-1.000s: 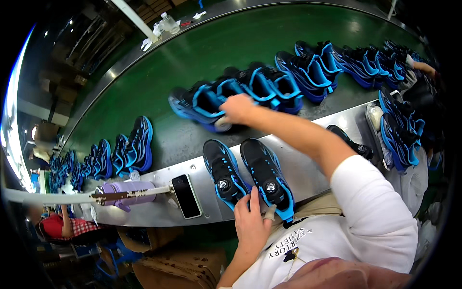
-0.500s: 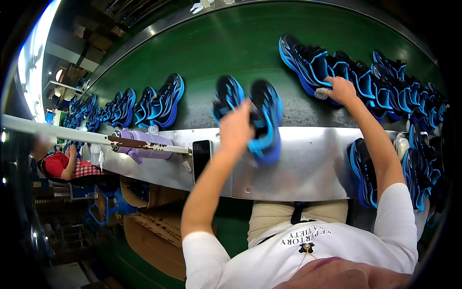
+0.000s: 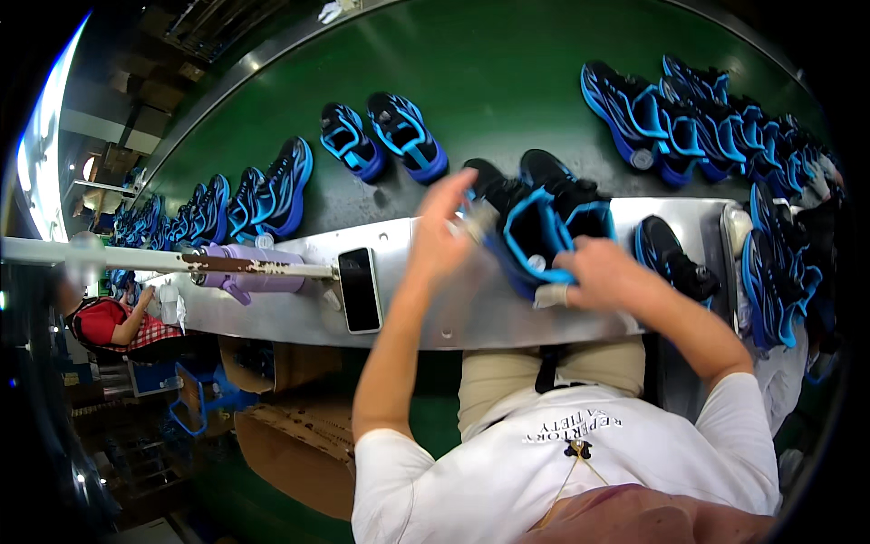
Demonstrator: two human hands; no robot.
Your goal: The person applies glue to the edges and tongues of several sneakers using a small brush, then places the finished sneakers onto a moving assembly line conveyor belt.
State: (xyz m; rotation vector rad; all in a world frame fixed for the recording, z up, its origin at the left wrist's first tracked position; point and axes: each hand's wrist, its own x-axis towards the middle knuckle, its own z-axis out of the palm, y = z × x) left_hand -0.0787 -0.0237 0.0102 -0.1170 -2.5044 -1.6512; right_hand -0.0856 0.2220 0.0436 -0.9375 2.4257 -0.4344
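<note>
In the head view, our right hand [image 3: 603,272] is the nearer one to the pair of blue-and-black shoes [image 3: 536,227], which is just in front of us at the far edge of the metal desk [image 3: 485,313]. From the right fingers the shoes lie forward and to the left. Their long axes run side by side, toes pointing away from us and slightly left toward the green belt [image 3: 489,82], heels toward our body. We cannot tell whether the soles rest on anything or hang a little above it.

The right fingers are curled at the heel collars, with the thumb, in a pale cover [image 3: 551,296], low behind the nearer heel; the grip looks closed on the shoes. That forearm slants in from the lower right, elbow bent outward.

Our left hand [image 3: 439,236] is raised just beside the left flank of the pair. It is blurred, but its fingers look parted from the thumb and seem to hold nothing; whether they touch the shoe we cannot tell. The forearm rises steeply behind it.

Farther forward and left, another pair [image 3: 408,136] stands on the belt; a single shoe [image 3: 675,258] lies to the right on the desk.
</note>
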